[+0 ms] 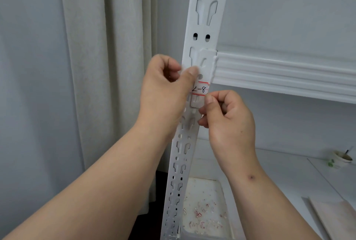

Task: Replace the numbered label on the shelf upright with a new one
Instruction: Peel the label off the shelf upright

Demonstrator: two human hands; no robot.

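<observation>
One label (201,89), red-edged, sits on the white shelf upright (204,28) just under the beam. Two hands: left hand (165,87) grip pinches its left edge, right hand (229,118) grip curled at its lower corner.

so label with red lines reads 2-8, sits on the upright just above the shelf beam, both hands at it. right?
Not quite: the head view shows the label just below the shelf beam, not above it. The rest holds: red lines, reads like 2-8, on the upright, left hand and right hand at it.
</observation>
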